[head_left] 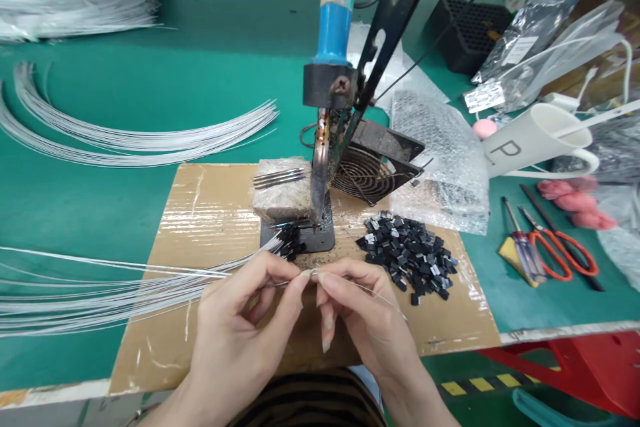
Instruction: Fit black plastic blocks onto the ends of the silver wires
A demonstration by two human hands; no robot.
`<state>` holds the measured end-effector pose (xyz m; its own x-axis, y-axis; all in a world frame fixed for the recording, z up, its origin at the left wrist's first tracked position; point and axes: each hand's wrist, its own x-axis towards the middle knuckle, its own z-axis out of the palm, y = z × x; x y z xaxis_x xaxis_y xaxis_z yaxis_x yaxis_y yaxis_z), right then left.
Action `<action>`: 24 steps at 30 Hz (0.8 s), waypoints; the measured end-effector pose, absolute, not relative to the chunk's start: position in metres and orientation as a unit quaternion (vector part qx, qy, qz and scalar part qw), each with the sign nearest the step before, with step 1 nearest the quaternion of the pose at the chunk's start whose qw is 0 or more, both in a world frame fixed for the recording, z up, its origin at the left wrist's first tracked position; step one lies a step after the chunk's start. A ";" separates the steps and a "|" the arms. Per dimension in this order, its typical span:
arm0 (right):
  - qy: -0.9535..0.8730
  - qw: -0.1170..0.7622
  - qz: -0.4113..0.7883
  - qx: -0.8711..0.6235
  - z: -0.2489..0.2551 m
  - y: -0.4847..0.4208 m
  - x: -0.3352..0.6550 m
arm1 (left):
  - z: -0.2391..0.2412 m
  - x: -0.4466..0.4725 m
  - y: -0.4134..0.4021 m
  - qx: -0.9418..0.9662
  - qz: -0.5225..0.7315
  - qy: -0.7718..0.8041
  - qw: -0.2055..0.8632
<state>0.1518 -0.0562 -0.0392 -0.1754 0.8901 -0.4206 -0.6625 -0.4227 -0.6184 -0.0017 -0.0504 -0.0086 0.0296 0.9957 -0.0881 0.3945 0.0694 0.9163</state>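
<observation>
My left hand [250, 320] is closed in a pinch, with thin white wires [165, 271] running leftward from it. My right hand [367, 310] pinches right beside it, the fingertips of both almost touching. A fine strand [373, 292] trails rightward from my right fingers. The tiny piece between the fingertips is mostly hidden. Just beyond my hands, a bundle of white wires ends in small black connectors [290, 242] below the soldering iron tip [319, 193]. A heap of loose black connectors [407, 253] lies right of my right hand.
The blue-handled soldering iron [334, 27] hangs on a black bracket [395, 13] over cardboard [165, 347]. Behind it stand a wrapped block [280, 203] and a small fan [367, 173]. White wire bundles [150, 140] lie left; a mug [535, 137], screwdriver [527, 253] and scissors [550, 253] are right.
</observation>
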 end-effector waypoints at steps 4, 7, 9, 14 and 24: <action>-0.135 0.521 0.747 -0.390 -0.039 -0.057 0.149 | -0.015 -0.001 -0.053 0.583 0.364 0.599 0.412; -0.112 0.534 0.740 -0.393 -0.040 -0.059 0.145 | -0.021 -0.001 -0.055 0.599 0.376 0.585 0.398; -0.102 0.544 0.734 -0.393 -0.040 -0.061 0.141 | -0.025 -0.001 -0.057 0.604 0.386 0.581 0.386; -0.090 0.565 0.720 -0.393 -0.042 -0.066 0.133 | -0.031 0.001 -0.059 0.599 0.402 0.575 0.386; -0.205 0.596 0.637 -0.444 -0.045 -0.078 0.179 | -0.021 -0.003 -0.047 0.575 0.392 0.610 0.378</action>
<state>0.1788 -0.0775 -0.0445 0.1040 0.9414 -0.3209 -0.5776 -0.2055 -0.7900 -0.0029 -0.0471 -0.0205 -0.0525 0.9986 -0.0108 0.4056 0.0312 0.9135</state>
